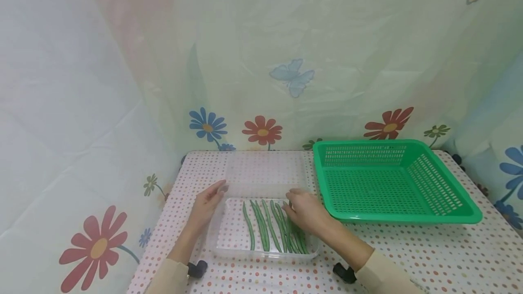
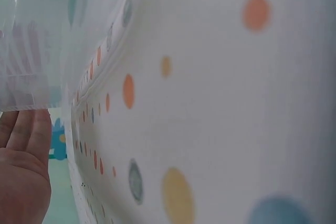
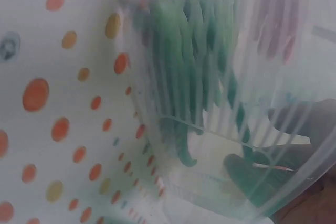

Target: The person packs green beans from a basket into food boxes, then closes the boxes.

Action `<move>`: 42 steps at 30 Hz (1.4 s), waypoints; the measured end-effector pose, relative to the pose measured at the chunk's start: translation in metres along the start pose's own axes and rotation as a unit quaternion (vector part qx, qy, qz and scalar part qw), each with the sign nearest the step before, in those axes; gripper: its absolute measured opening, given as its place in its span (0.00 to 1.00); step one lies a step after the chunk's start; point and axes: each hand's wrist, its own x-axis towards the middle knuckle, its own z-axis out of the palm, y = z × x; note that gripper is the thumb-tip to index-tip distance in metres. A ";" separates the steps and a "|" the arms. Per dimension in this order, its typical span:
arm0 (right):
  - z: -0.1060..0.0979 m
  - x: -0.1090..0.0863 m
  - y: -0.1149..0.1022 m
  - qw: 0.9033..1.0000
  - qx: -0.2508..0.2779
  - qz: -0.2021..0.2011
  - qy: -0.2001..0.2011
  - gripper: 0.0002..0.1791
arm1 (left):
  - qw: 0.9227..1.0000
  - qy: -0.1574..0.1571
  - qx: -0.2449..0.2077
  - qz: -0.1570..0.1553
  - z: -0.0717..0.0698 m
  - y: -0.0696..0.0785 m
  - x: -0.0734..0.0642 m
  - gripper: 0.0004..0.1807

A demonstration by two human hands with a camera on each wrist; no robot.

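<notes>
A clear plastic container (image 1: 265,254) lies on the table with its hinged lid (image 1: 265,169) folded back. Several green beans (image 1: 261,228) lie lengthwise in it, crowded toward its right side. My left hand (image 1: 206,201) is at the back left corner, its fingertips by the lid's edge; the left wrist view shows that hand (image 2: 26,166) with fingers extended behind the clear plastic. At the back right, my right hand (image 1: 308,210) reaches inside and pinches the end of a green bean. The right wrist view shows its fingers (image 3: 247,179) and beans (image 3: 178,51) blurred through the ribbed wall.
A green plastic basket (image 1: 392,180) with slotted walls stands to the right of the container. The table has a dotted cover (image 1: 429,257). Behind it hangs a flowered curtain (image 1: 261,58), and another sheet (image 1: 73,126) hangs on the left.
</notes>
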 end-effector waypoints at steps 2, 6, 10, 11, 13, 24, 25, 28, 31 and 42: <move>-0.002 0.001 -0.001 1.000 -0.016 -0.004 -0.013 0.11 | 1.000 0.000 0.003 0.002 0.000 0.000 0.000 0.22; -0.007 0.003 -0.004 0.999 -0.026 -0.011 -0.025 0.11 | 1.000 -0.003 0.003 0.003 -0.001 -0.001 0.001 0.22; -0.017 0.004 -0.006 0.999 0.010 0.001 -0.045 0.15 | 1.000 -0.014 0.018 0.004 -0.003 0.000 0.002 0.22; -0.019 0.005 -0.006 0.998 0.025 0.005 -0.053 0.17 | 1.000 -0.019 0.025 0.004 -0.004 0.002 0.002 0.22; -0.026 0.007 -0.006 0.996 0.055 0.012 -0.071 0.20 | 0.999 -0.029 0.044 0.004 -0.006 0.005 0.002 0.23; -0.064 0.039 0.011 0.983 0.130 0.063 -0.115 0.28 | 0.982 -0.068 0.177 -0.018 -0.020 0.026 0.016 0.32; -0.065 0.043 0.014 0.982 0.132 0.066 -0.120 0.28 | 0.981 -0.065 0.182 -0.022 -0.021 0.028 0.018 0.33; -0.064 0.055 0.025 0.982 0.112 0.070 -0.133 0.29 | 0.983 -0.062 0.168 -0.028 -0.025 0.036 0.026 0.36; -0.060 0.064 0.035 0.984 0.067 0.079 -0.142 0.29 | 0.988 -0.075 0.133 -0.032 -0.029 0.043 0.035 0.38; -0.052 0.090 0.040 0.956 -0.054 0.141 -0.250 0.40 | 0.984 -0.089 0.053 -0.144 -0.038 0.036 0.057 0.49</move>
